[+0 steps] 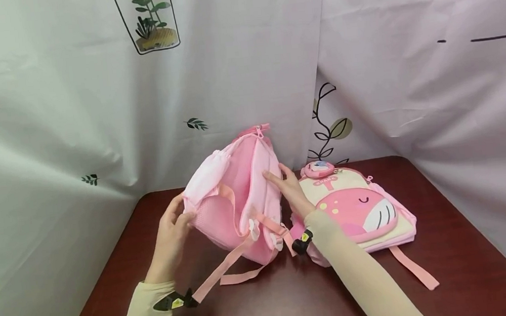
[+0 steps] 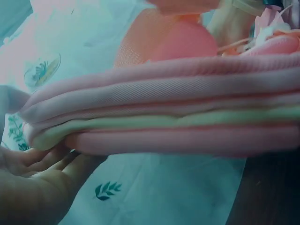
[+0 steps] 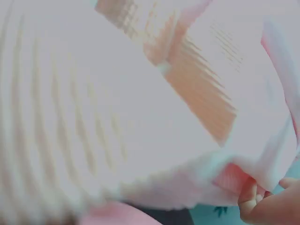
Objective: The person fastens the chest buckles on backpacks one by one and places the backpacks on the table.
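Observation:
A pink backpack (image 1: pixel 213 220) is held tilted above the table, its padded back and straps turned toward me. My left hand (image 1: pixel 171 237) grips its left corner, the thumb on the near side and the fingers curled behind. On the opposite side my right hand (image 1: pixel 293 191) pinches the padded edge. Peach straps (image 1: pixel 224 268) dangle from the lower end. In the left wrist view, the left hand (image 2: pixel 51 183) supports the bag's layered edge from below. The right wrist view is blurred; the right hand (image 3: pixel 269 206) shows at the fabric's lower right corner.
A second pink and cream backpack (image 1: pixel 356 214) with a whale face lies on the dark red table (image 1: pixel 463 249), right of the held bag. One of its straps (image 1: pixel 414 268) trails toward the front. A white printed curtain (image 1: pixel 244 67) hangs behind the table.

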Motion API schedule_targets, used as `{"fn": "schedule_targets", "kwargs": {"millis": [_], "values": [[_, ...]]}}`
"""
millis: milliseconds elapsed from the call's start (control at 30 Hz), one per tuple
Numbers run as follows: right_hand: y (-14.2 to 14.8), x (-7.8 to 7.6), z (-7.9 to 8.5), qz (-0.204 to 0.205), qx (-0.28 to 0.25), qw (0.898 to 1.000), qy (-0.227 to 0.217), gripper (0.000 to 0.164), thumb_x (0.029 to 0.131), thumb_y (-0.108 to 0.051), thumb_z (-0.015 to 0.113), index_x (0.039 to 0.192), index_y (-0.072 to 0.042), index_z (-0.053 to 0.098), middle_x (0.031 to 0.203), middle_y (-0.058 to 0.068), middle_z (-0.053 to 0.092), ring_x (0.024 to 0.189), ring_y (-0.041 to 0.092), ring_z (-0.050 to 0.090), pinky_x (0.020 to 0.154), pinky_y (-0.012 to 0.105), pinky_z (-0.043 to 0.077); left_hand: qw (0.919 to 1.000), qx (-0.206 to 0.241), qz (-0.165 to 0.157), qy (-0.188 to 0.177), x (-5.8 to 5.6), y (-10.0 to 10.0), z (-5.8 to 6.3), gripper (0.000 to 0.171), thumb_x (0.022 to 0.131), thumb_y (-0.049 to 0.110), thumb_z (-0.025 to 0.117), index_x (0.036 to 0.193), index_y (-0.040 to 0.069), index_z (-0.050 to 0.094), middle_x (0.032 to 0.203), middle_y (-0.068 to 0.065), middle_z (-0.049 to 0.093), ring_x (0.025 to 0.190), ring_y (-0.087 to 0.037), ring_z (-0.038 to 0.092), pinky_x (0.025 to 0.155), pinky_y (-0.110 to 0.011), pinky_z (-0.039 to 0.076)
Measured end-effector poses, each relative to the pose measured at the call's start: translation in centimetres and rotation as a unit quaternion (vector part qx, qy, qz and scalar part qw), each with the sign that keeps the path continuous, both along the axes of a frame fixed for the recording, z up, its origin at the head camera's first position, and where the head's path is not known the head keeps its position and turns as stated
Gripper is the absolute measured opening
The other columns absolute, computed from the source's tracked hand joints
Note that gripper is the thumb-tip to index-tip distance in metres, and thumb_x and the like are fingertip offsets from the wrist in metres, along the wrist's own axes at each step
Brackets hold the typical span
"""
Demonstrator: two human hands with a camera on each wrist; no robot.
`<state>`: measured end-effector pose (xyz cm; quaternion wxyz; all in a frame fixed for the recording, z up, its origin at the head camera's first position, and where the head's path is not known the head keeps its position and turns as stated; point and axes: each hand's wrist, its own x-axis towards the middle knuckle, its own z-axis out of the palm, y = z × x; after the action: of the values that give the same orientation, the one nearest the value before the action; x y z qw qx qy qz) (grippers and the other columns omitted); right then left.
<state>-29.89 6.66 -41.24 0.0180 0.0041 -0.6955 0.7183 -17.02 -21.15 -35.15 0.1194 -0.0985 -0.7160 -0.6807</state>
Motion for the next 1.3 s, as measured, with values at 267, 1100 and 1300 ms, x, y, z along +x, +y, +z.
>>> {"fn": "schedule_targets", "kwargs": {"millis": [267,1100,1300], "values": [[0.2,0.3,1.0,0.045,0.088,0.995,0.005,0.099,0.086,-0.048,0.077,0.16,-0.01,0.023,0.165,0.013,0.023,0.15,0.029,0.021,0.121,0.046,0.02,0.9979,-0.047,-0.043,-0.005,-0.8,-0.8,-1.5,0.045,0.093,-0.006,0.05,0.137,-0.004,0.046,0.11,-0.006,0.061,0.09,-0.012,0.064,0.076,-0.026,0.057],[-1.3,0.9,-1.0,0.135,0.349,0.926,0.046,0.094,0.081,-0.035,0.081,0.155,-0.001,0.034,0.16,0.025,0.028,0.143,0.045,0.023,0.115,0.064,0.018,0.9956,-0.079,0.014,-0.05,-1.3,-2.6,-4.3,0.04,0.092,-0.007,0.049,0.132,-0.009,0.045,0.109,-0.016,0.057,0.085,-0.01,0.06,0.073,-0.022,0.053],[-1.3,1.1,-1.8,0.161,0.335,0.928,0.024,0.096,0.081,-0.036,0.081,0.156,-0.002,0.032,0.162,0.023,0.024,0.148,0.044,0.018,0.118,0.058,0.017,0.9954,-0.044,0.013,-0.084,-1.3,-3.4,-5.2,0.04,0.093,-0.007,0.049,0.132,-0.009,0.042,0.105,-0.01,0.057,0.082,-0.011,0.06,0.07,-0.024,0.054]]}}
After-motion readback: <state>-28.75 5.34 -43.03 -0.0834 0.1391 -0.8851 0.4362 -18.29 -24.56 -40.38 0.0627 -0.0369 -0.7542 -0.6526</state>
